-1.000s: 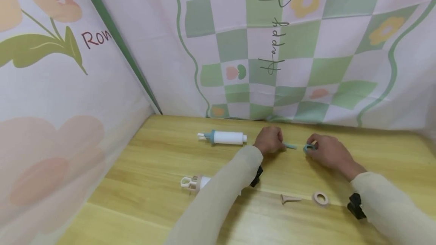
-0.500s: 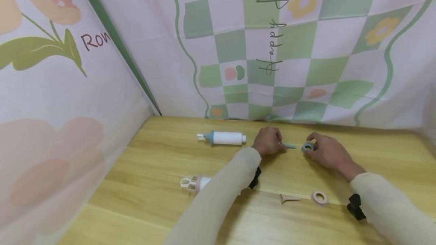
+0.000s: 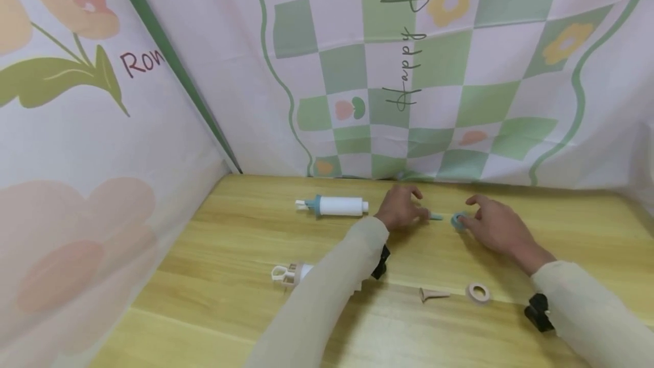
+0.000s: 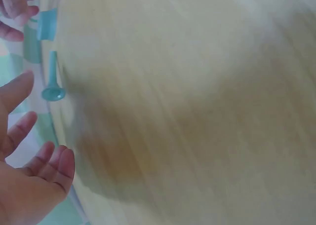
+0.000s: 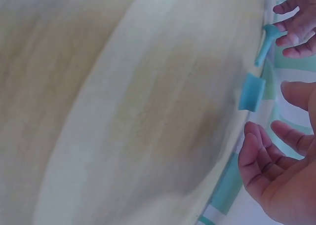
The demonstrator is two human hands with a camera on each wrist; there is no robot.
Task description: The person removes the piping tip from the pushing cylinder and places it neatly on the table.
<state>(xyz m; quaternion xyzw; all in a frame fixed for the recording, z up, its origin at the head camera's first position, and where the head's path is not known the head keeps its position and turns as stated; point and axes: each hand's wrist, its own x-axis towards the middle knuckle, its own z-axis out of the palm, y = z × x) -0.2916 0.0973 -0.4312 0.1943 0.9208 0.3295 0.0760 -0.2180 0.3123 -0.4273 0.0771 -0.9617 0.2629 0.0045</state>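
On the wooden table near its back edge lies a blue funnel-shaped nozzle [image 4: 53, 79], thin end toward a blue ring [image 5: 252, 93]. My left hand [image 3: 401, 207] is beside the nozzle's wide end, fingers loosely spread; in the left wrist view a gap shows between this hand [image 4: 37, 173] and the nozzle. On the ring's other side is my right hand [image 3: 498, 225], its index finger lifted. The right wrist view shows that hand [image 5: 281, 170] with fingers apart and the ring beyond the fingertips.
A white syringe-like tube [image 3: 341, 206] with a blue collar lies left of the left hand. Nearer, another with a pink collar [image 3: 298, 275] is partly hidden by the left sleeve [image 3: 327, 294]. A pink funnel-shaped nozzle [image 3: 434, 295] and pink ring [image 3: 478, 293] lie in front. A patterned curtain [image 3: 342, 10] hangs behind.
Both hands have let go of the blue pieces: the left fingers opened from the nozzle, the right ones from the ring. The ring has shifted slightly left. The head view has shifted slightly.
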